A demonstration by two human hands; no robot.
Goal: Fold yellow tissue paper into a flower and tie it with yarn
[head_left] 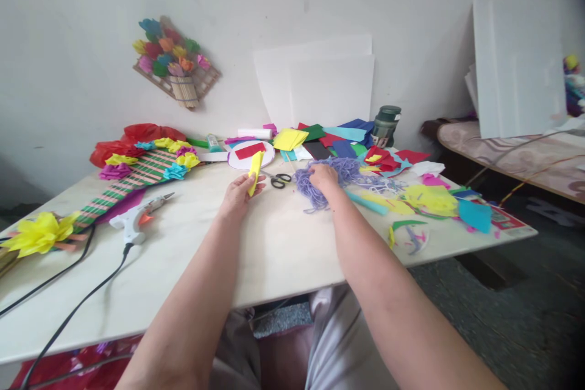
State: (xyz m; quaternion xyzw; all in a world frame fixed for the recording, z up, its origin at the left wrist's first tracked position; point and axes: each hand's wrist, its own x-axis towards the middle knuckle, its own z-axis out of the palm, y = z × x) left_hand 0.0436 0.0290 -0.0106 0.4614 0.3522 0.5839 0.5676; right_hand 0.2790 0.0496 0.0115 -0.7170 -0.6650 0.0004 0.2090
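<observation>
My left hand [238, 194] pinches a folded strip of yellow paper [255, 172], held upright above the white table [274, 256]. My right hand [322, 177] is closed into a tangle of purple yarn [315, 192] that lies on the table just right of centre. Black-handled scissors [280, 180] lie between the two hands, touching neither.
A white glue gun [137, 219] with its black cord lies at the left near a green-and-pink slat piece with paper flowers [137, 173]. Coloured paper scraps [347, 137] and a dark jar [384, 125] crowd the back right. White boards lean on the wall.
</observation>
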